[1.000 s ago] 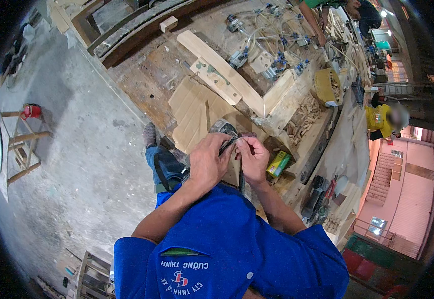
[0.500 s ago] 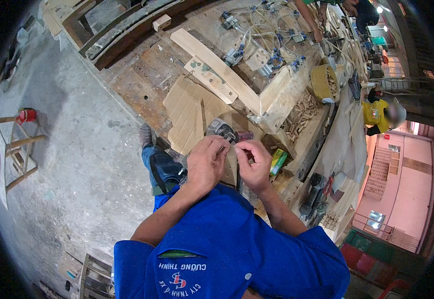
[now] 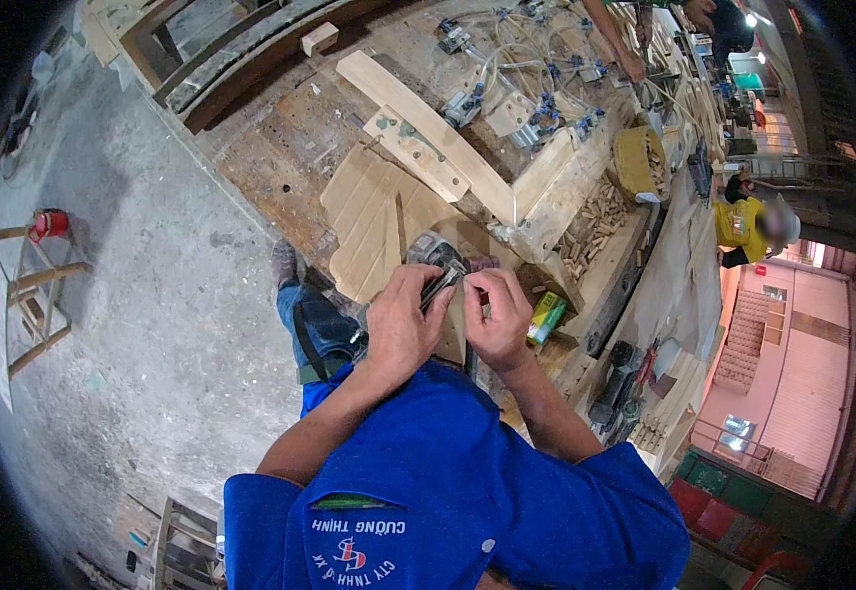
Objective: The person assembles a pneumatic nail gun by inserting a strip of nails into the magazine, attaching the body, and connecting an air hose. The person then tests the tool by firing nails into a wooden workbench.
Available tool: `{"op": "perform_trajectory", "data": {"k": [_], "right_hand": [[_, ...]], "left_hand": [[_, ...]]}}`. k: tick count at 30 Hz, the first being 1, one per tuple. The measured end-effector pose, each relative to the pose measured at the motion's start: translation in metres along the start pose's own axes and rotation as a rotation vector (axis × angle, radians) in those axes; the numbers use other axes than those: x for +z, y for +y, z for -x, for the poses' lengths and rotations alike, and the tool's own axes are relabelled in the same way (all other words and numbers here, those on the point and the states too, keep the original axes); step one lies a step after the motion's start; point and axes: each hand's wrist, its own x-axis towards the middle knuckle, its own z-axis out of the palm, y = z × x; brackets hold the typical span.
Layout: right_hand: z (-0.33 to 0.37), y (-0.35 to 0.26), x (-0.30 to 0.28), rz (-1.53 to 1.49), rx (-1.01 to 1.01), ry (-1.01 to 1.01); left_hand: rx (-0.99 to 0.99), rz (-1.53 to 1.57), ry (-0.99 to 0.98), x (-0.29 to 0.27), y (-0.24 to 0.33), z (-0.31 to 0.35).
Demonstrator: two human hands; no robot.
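Note:
In front of my chest, both hands are raised close together over the bench's near edge. My left hand (image 3: 403, 320) is closed round a small, thin, dark metal piece (image 3: 436, 287), showing between thumb and fingers. Its exact kind is too small to tell. My right hand (image 3: 499, 313) is pinched, thumb against forefinger, a short gap to the right; whatever its fingertips hold is hidden. Just beyond my fingers lies a grey and black power tool (image 3: 433, 249), partly covered by my hands. A sheet of cardboard (image 3: 374, 221) lies beside it.
On the bench lie a wooden corner frame (image 3: 447, 147), loose wooden dowels (image 3: 590, 231), a yellow tub (image 3: 634, 167), a green and yellow box (image 3: 547, 317) and hoses with clamps (image 3: 536, 88). A co-worker's arm (image 3: 617, 39) reaches in at the far right. Left stands a wooden stool (image 3: 49, 280).
My hands have drawn slightly apart. The left fingers have opened a little, baring more of the dark metal piece. The co-worker's arm has shifted slightly.

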Motion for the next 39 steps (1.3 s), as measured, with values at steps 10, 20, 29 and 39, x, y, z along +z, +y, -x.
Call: {"op": "perform_trajectory", "data": {"k": [10, 20, 29, 39], "right_hand": [[-0.0103, -0.0026, -0.0055, 0.026, -0.094, -0.058], [-0.0069, -0.0044, -0.0032, 0.021, -0.030, -0.058], [-0.0076, -0.0015, -0.0011, -0.013, -0.010, -0.059], [-0.0050, 0.0036, 0.0010, -0.070, 0.061, -0.044]], "left_hand": [[-0.015, 0.007, -0.016, -0.0007, 0.0003, -0.0004], [-0.006, 0.009, -0.015, -0.0006, -0.0007, -0.0001], [-0.001, 0.013, -0.004, -0.0009, 0.0003, -0.0013], [-0.010, 0.006, -0.019, -0.0004, -0.0016, -0.0011]]}}
